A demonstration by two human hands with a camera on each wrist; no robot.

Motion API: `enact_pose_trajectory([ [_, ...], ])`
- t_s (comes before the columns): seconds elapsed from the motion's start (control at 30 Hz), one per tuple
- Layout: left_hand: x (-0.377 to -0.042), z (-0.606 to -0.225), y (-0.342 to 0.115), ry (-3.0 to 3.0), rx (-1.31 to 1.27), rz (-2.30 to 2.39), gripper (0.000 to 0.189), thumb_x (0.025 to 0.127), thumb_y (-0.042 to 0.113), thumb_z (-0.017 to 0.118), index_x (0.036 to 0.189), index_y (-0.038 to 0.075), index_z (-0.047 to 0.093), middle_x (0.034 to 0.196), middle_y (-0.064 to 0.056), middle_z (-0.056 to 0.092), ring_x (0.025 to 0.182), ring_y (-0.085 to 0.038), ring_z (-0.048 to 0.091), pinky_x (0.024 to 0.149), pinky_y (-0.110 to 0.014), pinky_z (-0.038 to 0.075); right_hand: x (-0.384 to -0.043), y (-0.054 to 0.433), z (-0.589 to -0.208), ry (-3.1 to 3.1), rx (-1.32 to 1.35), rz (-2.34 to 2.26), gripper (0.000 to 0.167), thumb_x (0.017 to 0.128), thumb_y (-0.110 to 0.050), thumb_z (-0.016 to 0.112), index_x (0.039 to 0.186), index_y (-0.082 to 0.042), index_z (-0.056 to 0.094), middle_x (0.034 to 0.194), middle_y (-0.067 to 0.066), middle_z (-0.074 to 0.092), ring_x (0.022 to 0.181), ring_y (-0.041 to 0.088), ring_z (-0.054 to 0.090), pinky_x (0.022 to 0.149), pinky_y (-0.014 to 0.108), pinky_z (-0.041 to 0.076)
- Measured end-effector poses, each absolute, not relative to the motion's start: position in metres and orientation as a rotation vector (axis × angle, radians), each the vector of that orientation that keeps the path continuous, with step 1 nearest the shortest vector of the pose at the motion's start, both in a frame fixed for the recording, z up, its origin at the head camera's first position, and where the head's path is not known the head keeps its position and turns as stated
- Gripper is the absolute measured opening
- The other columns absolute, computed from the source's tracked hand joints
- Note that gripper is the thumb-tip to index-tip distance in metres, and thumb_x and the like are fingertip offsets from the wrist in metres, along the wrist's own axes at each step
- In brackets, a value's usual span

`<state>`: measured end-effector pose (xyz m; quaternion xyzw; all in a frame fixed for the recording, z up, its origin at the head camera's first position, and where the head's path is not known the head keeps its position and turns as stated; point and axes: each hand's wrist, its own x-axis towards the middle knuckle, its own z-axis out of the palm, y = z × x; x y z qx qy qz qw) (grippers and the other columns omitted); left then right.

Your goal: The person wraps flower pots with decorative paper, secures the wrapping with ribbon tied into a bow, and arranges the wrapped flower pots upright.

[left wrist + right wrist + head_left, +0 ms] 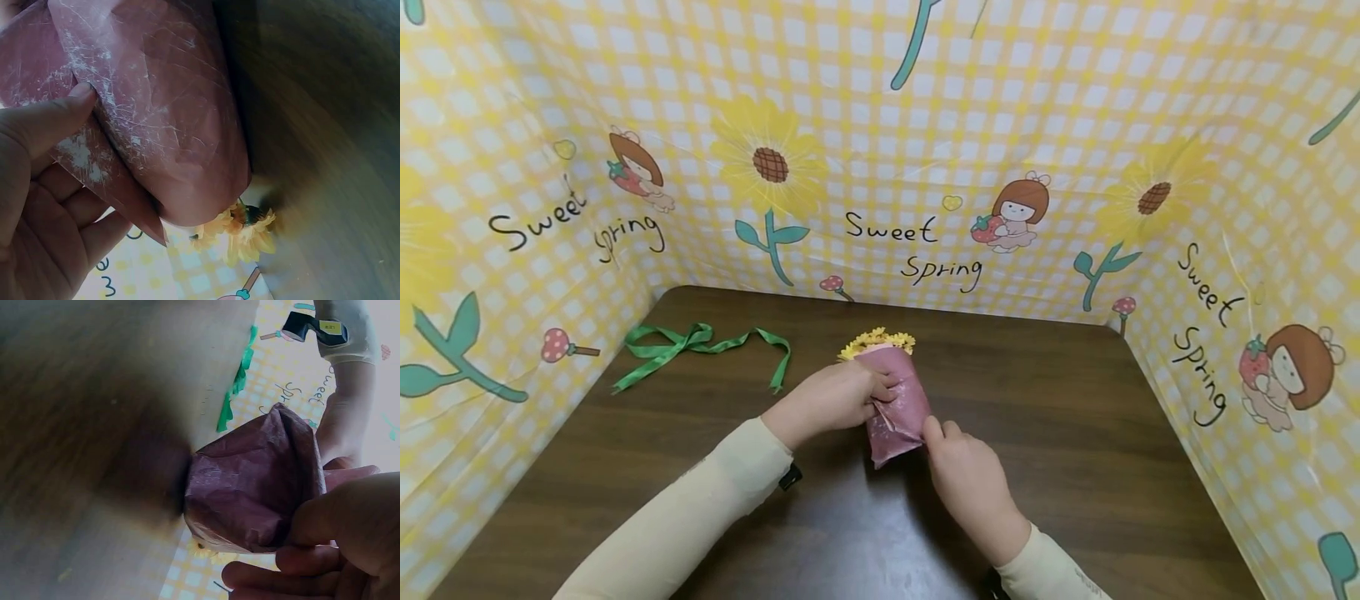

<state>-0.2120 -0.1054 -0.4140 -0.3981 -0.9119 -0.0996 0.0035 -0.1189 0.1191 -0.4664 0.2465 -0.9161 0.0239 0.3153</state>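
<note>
A bunch of small yellow flowers (877, 338) pokes out of the far end of a pink paper wrap (908, 385) near the middle of the table. My left hand (835, 398) grips the wrap from its left side. In the left wrist view, the thumb and fingers pinch a loose edge flap of the scuffed paper (181, 119). At the near right corner, my right hand (972, 483) pinches the paper between thumb and index finger. The right wrist view shows the wrap's folded near end (244, 487). Any stems inside are hidden by the paper.
A green ribbon (681, 343) lies in loose curls at the back left of the dark wooden table (1060, 400). Yellow checked cloth walls (865, 150) with printed flowers and figures stand along the back and both sides.
</note>
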Motion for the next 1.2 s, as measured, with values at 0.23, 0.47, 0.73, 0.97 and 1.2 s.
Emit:
enact_pose_trajectory([
  [0.23, -0.218, -0.415, -0.108, -2.882, -1.267, -0.392, 0.038, 0.086, 0.004, 0.067, 0.120, 0.016, 0.078, 0.133, -0.001, 0.069, 0.122, -0.018, 0.065, 0.094, -0.036, 0.056, -0.121, 0.123, -0.468, -2.393, 0.664, 0.181, 0.029, 0.077, -0.001, 0.074, 0.091, -0.007, 0.049, 0.066, 0.004, 0.053, 0.056, 0.026, 0.057, 0.042, 0.036, 0.044],
  [0.47, -0.221, -0.420, -0.113, -2.865, -1.277, -0.397, 0.037, 0.090, 0.010, 0.070, 0.126, 0.019, 0.075, 0.139, 0.002, 0.065, 0.129, -0.018, 0.061, 0.096, -0.036, 0.055, -0.122, 0.128, -0.470, -2.396, 0.701, 0.132, 0.025, 0.081, -0.001, 0.070, 0.092, -0.006, 0.048, 0.059, 0.000, 0.051, 0.051, 0.024, 0.057, 0.040, 0.036, 0.042],
  [0.73, -0.219, -0.426, -0.116, -2.853, -1.263, -0.419, 0.042, 0.089, 0.010, 0.067, 0.129, 0.021, 0.073, 0.143, 0.005, 0.061, 0.135, -0.017, 0.055, 0.092, -0.034, 0.054, -0.123, 0.133, -0.476, -2.411, 0.742, 0.172, 0.031, 0.078, -0.007, 0.076, 0.092, -0.009, 0.049, 0.064, -0.001, 0.052, 0.054, 0.023, 0.057, 0.042, 0.034, 0.043],
  [0.97, -0.220, -0.429, -0.117, -2.802, -1.292, -0.450, 0.040, 0.090, 0.011, 0.069, 0.128, 0.020, 0.073, 0.142, 0.005, 0.062, 0.136, -0.014, 0.055, 0.094, -0.035, 0.054, -0.127, 0.137, -0.479, -2.441, 0.671, 0.297, 0.034, 0.079, -0.008, 0.078, 0.097, -0.008, 0.049, 0.056, -0.003, 0.051, 0.045, 0.021, 0.056, 0.038, 0.036, 0.039],
  [1.2, -0.220, -0.430, -0.113, -2.820, -1.297, -0.421, 0.041, 0.091, 0.012, 0.068, 0.130, 0.022, 0.072, 0.144, 0.007, 0.060, 0.138, -0.013, 0.052, 0.083, -0.030, 0.051, -0.127, 0.134, -0.481, -2.454, 0.617, 0.308, 0.036, 0.073, -0.004, 0.076, 0.095, -0.007, 0.047, 0.052, -0.003, 0.047, 0.042, 0.021, 0.053, 0.036, 0.035, 0.035],
])
